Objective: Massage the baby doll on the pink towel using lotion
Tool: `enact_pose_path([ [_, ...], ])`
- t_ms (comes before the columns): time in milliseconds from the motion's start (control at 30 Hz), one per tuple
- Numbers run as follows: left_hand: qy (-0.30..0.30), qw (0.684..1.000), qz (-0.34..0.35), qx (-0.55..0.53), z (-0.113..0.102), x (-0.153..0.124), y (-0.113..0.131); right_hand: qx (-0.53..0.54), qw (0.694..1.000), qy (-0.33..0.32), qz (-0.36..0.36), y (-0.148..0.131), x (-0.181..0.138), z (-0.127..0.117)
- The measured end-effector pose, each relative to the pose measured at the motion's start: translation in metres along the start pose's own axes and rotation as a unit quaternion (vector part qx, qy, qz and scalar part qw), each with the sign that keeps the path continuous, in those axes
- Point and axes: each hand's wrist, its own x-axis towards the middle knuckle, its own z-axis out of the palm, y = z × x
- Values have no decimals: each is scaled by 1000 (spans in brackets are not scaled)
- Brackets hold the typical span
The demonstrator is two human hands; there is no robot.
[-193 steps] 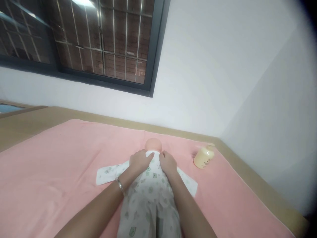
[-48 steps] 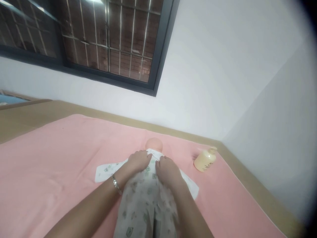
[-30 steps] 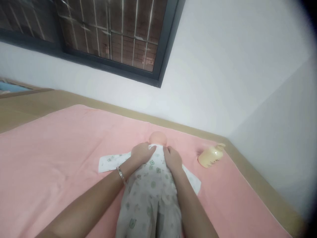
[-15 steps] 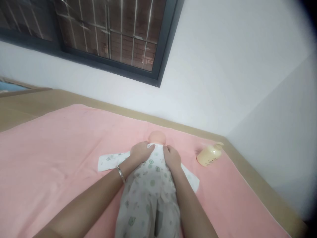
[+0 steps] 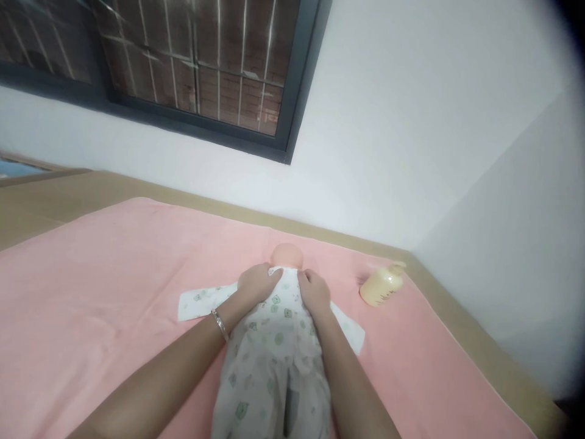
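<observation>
A baby doll lies on its back or front, I cannot tell which, with its smooth bald head (image 5: 287, 255) pointing away from me. White baby clothes (image 5: 280, 338) with small green animal prints cover its body, sleeves spread out to both sides. At the left shoulder, my left hand (image 5: 260, 283) is closed on the cloth by the collar, thumb on top; a silver bracelet (image 5: 220, 324) circles that wrist. My right hand (image 5: 315, 289) grips the cloth at the right shoulder, fingers curled. The doll's face and arms are hidden.
Beneath the doll spreads a pink sheet (image 5: 137, 268) on a tan surface (image 5: 68, 195). A pale yellow bottle (image 5: 381, 286) stands tilted in view to the right. White walls (image 5: 388, 140) and a dark-framed barred window (image 5: 196, 67) rise behind.
The whole view has shifted slightly, so things sit a little further left and lower. Both hands keep their grip on the baby clothes.
</observation>
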Motion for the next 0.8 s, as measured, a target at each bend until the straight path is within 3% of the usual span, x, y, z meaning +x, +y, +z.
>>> enact_pose_path([
  [367,39,999,-18,5,-1,2,-10,-9,1000,13,-12,-9,4,9],
  [600,11,1000,0,21,-11,5,-15,15,999,35,-9,-22,1,6],
  [800,5,997,-62,43,-7,-1,-10,70,997,-19,24,-28,-5,5],
])
